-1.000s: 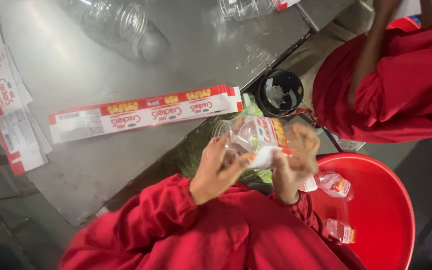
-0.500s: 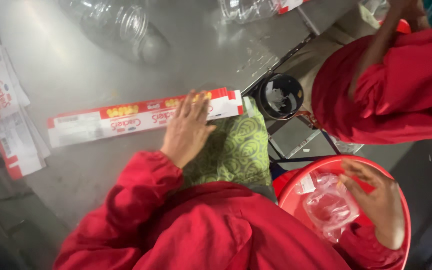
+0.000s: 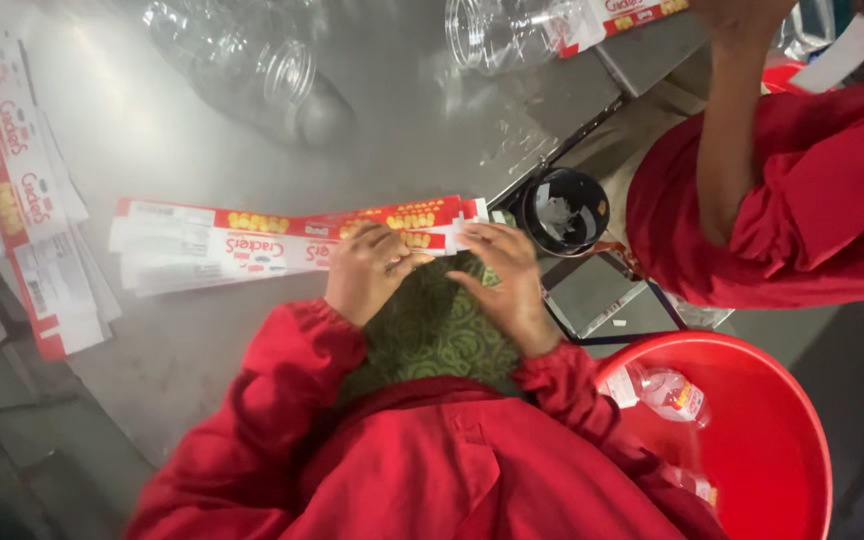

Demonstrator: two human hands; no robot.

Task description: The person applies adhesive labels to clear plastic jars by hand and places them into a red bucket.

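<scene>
Hands meet at the right end of the labels (image 3: 282, 240), whose long axis runs leftward across the bench (image 3: 152, 130) (left hand (image 3: 364, 272) curled, pinching the top strip; right hand (image 3: 505, 280) half-open, fingertips touching it).

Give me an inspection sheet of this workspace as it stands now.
Surface: grey metal table, scuffed, with bright glare.
Job's things: stack of red, white and yellow label strips lying flat at the table edge.
Hands: left hand and right hand both on the near end of the strips; whether they pinch one is unclear.
Clutter: clear plastic bottles lying on the table; a second label pile at the left edge; a black round container.
Cables: nothing seen.
Surroundings: red tub holding a labelled bottle; a co-worker's arm in a red sleeve.
</scene>
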